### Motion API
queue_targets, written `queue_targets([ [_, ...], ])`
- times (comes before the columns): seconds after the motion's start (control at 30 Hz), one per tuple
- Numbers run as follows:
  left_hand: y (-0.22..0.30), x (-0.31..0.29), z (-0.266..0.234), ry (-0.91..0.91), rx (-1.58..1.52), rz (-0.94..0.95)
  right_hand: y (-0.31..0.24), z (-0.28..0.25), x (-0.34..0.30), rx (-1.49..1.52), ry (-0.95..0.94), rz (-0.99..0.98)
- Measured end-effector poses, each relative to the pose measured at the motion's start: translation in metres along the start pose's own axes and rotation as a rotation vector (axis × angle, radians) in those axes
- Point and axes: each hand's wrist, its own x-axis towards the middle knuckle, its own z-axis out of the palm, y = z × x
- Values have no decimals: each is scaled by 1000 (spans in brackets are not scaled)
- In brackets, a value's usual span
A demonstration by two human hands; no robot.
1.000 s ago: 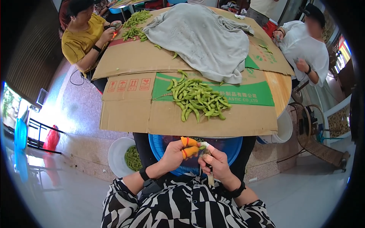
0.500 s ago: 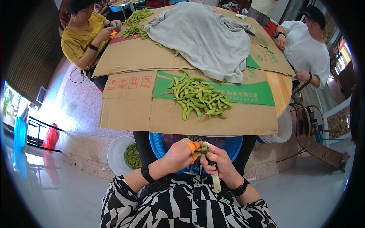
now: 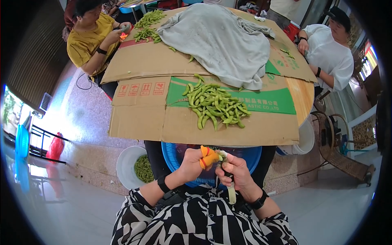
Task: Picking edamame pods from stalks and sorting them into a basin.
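Above a blue basin (image 3: 168, 157) at my lap, both of my hands are close together. My left hand (image 3: 193, 164), with orange covers on its fingers, pinches a green soybean pod (image 3: 221, 157), mostly hidden by the fingers. My right hand (image 3: 240, 172), with pale wraps on its fingertips, is closed round a small hand tool (image 3: 231, 193) with a dark part and a cream end pointing down toward me; its working end is hidden. Its fingertips meet the pod. Beyond my hands, a heap of soybean pods (image 3: 216, 104) lies on the flattened cardboard (image 3: 139, 122).
A grey cloth (image 3: 216, 41) covers a mound mid-table. A white bucket (image 3: 124, 165) of green pods stands at left, another white bucket (image 3: 305, 139) at right. One person in yellow (image 3: 87, 45) sits at left, one in white (image 3: 330, 53) at right, near a wicker chair (image 3: 341, 153).
My left hand has turned and shifted slightly, its orange-covered fingers now closing over the pod and hiding more of it. My right hand stays nearly in place with the tool.
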Motion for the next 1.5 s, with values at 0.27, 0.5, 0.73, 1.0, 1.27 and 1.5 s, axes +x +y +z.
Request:
queue_targets([
  [0.27, -3, 1, 7, -115, -149, -228, -4, -3, 2, -706, 219, -290],
  [0.5, 0, -2, 3, -168, -1, -255, -18, -11, 4, -980, 244, -369],
  [0.73, -2, -2, 5, -105, 143, -230, -11, -15, 3, -1382, 236, -864],
  [1.0, -9, -10, 10, -11, 506, 50, 2, -9, 10, -1282, 185, -755],
  [1.27, 3, -32, -10, -4, 623, 72, 10, -20, 11, -1279, 166, -653],
  [1.5, 46, -67, -106, -406, 1244, -290, 4, -32, 1, -1067, 136, -464],
])
